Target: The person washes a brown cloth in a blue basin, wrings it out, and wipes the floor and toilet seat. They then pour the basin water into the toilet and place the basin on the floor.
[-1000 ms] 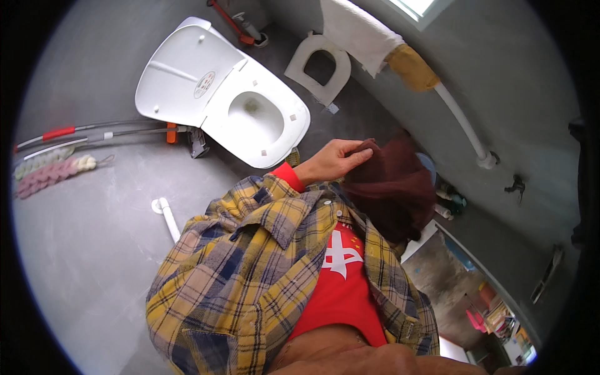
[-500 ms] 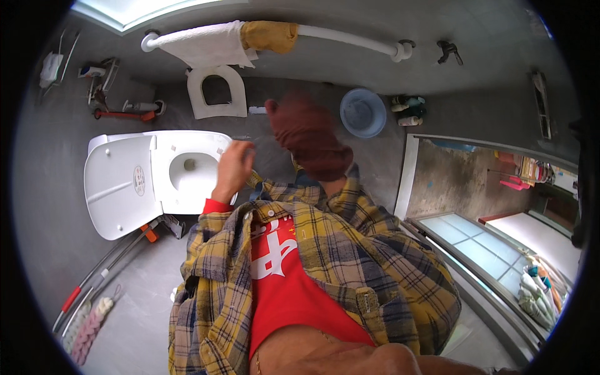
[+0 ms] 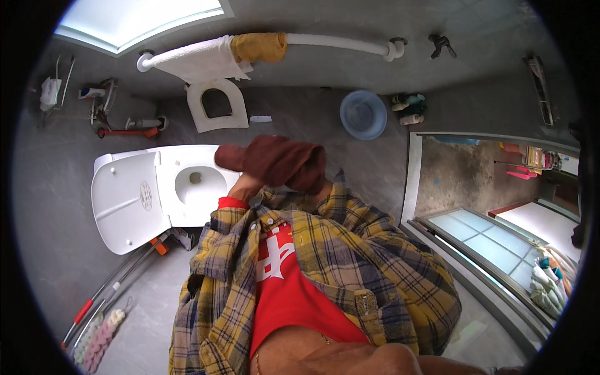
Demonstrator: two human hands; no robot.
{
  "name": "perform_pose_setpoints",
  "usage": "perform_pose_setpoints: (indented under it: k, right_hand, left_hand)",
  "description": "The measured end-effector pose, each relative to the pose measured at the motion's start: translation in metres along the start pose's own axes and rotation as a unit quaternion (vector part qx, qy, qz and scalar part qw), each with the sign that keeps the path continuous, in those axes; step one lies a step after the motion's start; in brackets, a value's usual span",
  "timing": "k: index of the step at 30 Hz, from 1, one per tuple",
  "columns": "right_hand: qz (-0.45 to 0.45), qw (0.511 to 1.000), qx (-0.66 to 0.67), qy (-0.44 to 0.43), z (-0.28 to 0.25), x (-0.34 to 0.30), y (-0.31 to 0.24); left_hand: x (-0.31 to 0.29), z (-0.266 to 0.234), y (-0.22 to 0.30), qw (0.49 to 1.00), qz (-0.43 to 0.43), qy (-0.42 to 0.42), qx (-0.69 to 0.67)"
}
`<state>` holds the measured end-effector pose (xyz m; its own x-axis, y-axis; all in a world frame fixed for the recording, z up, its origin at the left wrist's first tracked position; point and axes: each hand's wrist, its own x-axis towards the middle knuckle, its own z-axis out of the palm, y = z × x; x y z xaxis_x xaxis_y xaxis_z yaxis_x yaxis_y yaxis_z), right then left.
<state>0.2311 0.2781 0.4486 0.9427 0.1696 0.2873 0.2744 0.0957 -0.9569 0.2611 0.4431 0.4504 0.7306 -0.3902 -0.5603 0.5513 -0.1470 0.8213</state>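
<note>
A crumpled maroon cloth [image 3: 284, 164] spans the space between my two hands, in front of my chest. My left hand [image 3: 247, 186] reaches up under its left part; the cloth covers the fingers, so their grip is hidden. At the cloth's right end, my right hand [image 3: 324, 190] holds it, mostly wrapped out of sight. The cloth's left tip overlaps the edge of the white toilet [image 3: 206, 215], whose lid [image 3: 128, 200] is raised. The toilet's bowl lies just left of my left hand.
A detached white seat ring [image 3: 197, 112] stands by the far wall, below a rail [image 3: 337, 42] with white and mustard towels. The blue basin [image 3: 364, 114] sits far right, beside several bottles [image 3: 411, 109]. Mop handles [image 3: 100, 300] lean at left; a doorway frame [image 3: 409, 181] is at right.
The cloth has moved left and nearer to me with my right hand. It now meets my left hand, which was bare and apart from it. The whole view has shifted slightly.
</note>
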Motion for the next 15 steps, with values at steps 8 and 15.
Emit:
perform_pose_setpoints:
  k: [8, 15]
  right_hand:
    - [-0.029, 0.944, -0.319, 0.075, -0.017, 0.006, 0.028]
    - [0.083, 0.882, -0.453, 0.102, -0.014, 0.054, 0.017]
  left_hand:
    - [-0.001, 0.002, 0.045, 0.964, 0.004, -0.183, -0.194]
    - [0.015, 0.028, 0.019, 0.940, -0.049, -0.227, -0.250]
